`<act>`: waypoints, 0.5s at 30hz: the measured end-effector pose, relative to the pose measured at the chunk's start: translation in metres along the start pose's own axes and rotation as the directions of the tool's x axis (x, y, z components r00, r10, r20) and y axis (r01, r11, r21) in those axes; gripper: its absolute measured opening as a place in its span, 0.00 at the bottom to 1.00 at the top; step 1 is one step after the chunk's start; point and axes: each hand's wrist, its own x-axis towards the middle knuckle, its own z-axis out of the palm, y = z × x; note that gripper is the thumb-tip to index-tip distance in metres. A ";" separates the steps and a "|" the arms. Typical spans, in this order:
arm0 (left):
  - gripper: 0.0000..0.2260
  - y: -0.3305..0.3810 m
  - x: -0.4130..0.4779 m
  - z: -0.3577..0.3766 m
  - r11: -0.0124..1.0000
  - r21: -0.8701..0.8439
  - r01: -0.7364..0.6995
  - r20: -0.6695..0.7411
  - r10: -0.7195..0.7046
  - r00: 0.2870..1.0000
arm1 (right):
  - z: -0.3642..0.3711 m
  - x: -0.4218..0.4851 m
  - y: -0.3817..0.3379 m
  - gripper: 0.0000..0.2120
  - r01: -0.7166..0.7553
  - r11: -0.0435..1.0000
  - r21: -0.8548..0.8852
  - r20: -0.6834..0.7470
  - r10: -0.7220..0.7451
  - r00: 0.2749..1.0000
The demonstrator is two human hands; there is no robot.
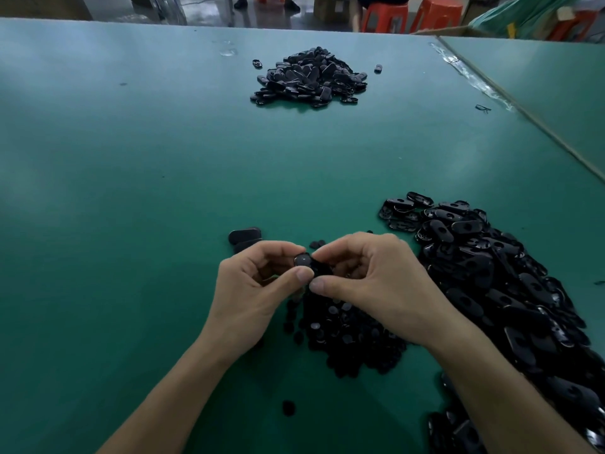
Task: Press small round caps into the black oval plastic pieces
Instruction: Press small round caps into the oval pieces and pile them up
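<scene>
- Both hands meet just above the matte green table top (131, 191), with the thumbs nearly touching.
- The left hand (258, 283) has its fingers curled. Its thumb and forefinger pinch a small round black cap (302, 259) whose glossy face catches the light.
- The right hand (370, 276) is curled as well, thumb and fingertips nipping a black oval plastic piece (320, 267) that sits hard against the cap. The fingers hide most of that piece, so I cannot tell whether the cap is seated in it.
- Straight beneath the hands lies a heap of loose small round caps (347, 335). One stray cap (288, 407) lies apart, nearer the person.
- To the right, a big sprawling pile of black oval pieces (491, 290), many showing a hole, runs down to the bottom corner.
- Two more black oval pieces (244, 237) lie on the table just beyond the left hand.
- Far across the table sits another mound of black oval pieces (309, 77).
- Orange plastic stools (386, 14) stand past the table's far edge.
</scene>
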 end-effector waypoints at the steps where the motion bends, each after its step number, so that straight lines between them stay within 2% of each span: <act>1: 0.10 0.000 0.000 0.000 1.000 -0.014 -0.002 0.003 0.002 1.000 | 0.000 0.000 -0.001 0.10 -0.006 1.000 0.013 0.014 0.006 1.000; 6: 0.09 0.001 0.000 -0.003 0.997 -0.071 -0.012 0.031 0.014 0.999 | 0.002 0.001 0.000 0.10 -0.033 0.993 0.112 0.077 0.025 0.997; 11: 0.07 0.000 0.000 -0.002 0.995 -0.097 0.008 0.018 -0.006 1.000 | 0.001 0.001 0.000 0.08 -0.029 0.997 0.076 0.101 0.021 0.995; 15: 0.07 0.000 -0.001 -0.001 0.995 -0.092 0.027 -0.003 -0.028 1.000 | 0.000 0.001 0.001 0.09 -0.018 0.993 0.113 0.102 0.007 0.995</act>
